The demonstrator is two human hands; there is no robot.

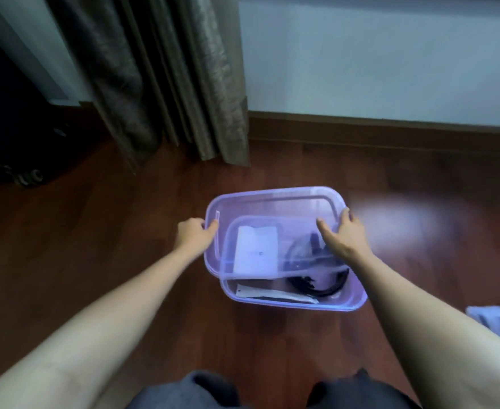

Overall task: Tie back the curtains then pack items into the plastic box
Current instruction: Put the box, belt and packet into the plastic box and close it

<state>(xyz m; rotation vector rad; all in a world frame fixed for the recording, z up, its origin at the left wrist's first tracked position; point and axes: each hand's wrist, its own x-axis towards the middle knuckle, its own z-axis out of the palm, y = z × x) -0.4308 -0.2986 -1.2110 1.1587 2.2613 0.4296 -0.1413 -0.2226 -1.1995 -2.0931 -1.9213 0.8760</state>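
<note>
Plastic box sits on the wooden floor, holding a coiled black cable and a white packet. Its translucent lid lies askew over it, leaving the near side uncovered. The left hand grips the lid's left edge and the right hand clasps its right edge. A curtain hangs behind, and striped cloth lies at the right.

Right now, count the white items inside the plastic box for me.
2. One white packet lies at the left of the box, seen through the lid; a flatter white packet lies along the near wall. More may be hidden under the black cable.
</note>
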